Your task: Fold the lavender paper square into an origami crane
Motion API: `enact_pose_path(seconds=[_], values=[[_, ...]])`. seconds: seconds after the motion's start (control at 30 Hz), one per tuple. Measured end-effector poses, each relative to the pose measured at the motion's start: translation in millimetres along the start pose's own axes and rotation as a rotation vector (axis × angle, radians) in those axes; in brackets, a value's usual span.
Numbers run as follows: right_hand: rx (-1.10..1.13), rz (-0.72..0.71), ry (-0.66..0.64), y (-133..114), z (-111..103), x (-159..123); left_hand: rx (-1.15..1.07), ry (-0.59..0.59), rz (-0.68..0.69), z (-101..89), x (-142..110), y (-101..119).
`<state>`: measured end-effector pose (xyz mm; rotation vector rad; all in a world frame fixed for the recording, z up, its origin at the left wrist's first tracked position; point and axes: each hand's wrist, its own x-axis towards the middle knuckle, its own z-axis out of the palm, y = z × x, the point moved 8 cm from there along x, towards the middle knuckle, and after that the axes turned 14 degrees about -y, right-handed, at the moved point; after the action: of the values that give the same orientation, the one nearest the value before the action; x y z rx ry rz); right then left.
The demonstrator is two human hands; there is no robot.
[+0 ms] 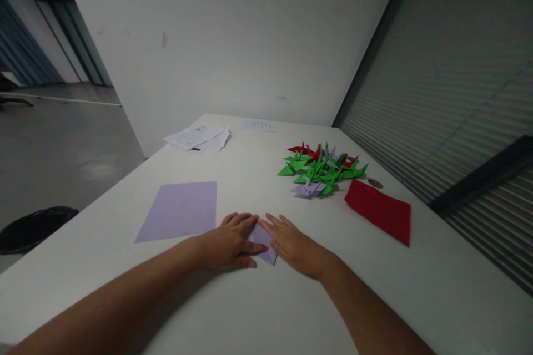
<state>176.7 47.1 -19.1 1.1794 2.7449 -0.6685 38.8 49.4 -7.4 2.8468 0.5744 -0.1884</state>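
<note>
A small folded piece of purple origami paper lies flat on the white table, partly covered by my fingers. From the left, my left hand rests on it with fingers stretched and somewhat spread, the index finger across its middle. My right hand lies along its right side, fingers extended and their tips on its upper part. Both hands are open and press the paper against the tabletop. To the left of my left hand is a flat sheet of purple paper, unfolded.
A heap of green, red and purple paper cranes sits toward the back right. Red paper and a small brown disc lie near it. Printed sheets are at the back left. A black bin bag stands beside the table.
</note>
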Motion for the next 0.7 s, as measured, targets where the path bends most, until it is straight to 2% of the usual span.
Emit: enact_pose_path(seconds=[0.23, 0.4, 0.53, 0.7], values=[[-0.009, -0.039, 0.050, 4.2, -1.1, -0.6, -0.005, 0.009, 0.003, 0.2, 0.1, -0.4], [-0.042, -0.033, 0.076, -2.6, -14.5, -5.7, -0.001, 0.030, 0.013, -1.2, -0.8, 0.3], [-0.033, -0.039, 0.150, -9.0, -26.6, -13.6, -0.006, 0.021, 0.010, -0.5, -0.3, 0.1], [-0.043, -0.072, 0.212, -12.9, -31.2, -19.4, -0.020, 0.013, 0.013, -0.4, 0.0, 0.1]])
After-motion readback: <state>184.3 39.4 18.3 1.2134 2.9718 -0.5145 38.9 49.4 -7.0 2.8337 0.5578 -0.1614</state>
